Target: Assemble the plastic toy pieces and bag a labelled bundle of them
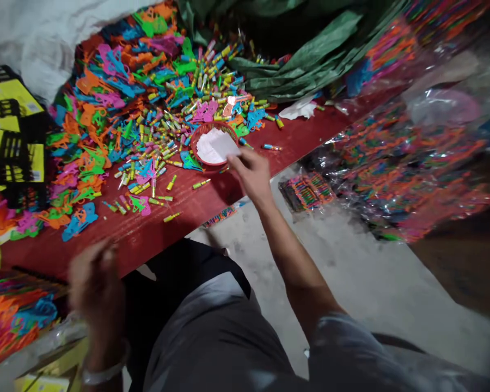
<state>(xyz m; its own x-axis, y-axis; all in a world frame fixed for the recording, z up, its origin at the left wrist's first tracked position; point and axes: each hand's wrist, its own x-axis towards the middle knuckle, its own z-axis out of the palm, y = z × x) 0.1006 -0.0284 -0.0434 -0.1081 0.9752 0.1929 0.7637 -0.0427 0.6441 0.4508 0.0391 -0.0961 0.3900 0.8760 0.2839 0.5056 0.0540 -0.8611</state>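
My right hand point(249, 171) reaches out over the red board point(196, 204) to a small red bowl point(196, 142) holding white paper slips point(215, 146); its fingertips touch the slips at the bowl's near edge, fingers pinched. My left hand point(96, 288) is low at the near left, blurred by motion, fingers curled; what it holds, if anything, is not clear. A heap of bright plastic toy pieces point(106, 103) and several small tubes point(163, 163) covers the board's far left.
Black and yellow crates point(12, 130) stand at the left. Clear bags of packed colourful toys point(396, 169) lie at the right, a smaller packet point(306, 190) near the board. A green tarp point(310, 49) lies behind. Grey floor point(351, 272) is below.
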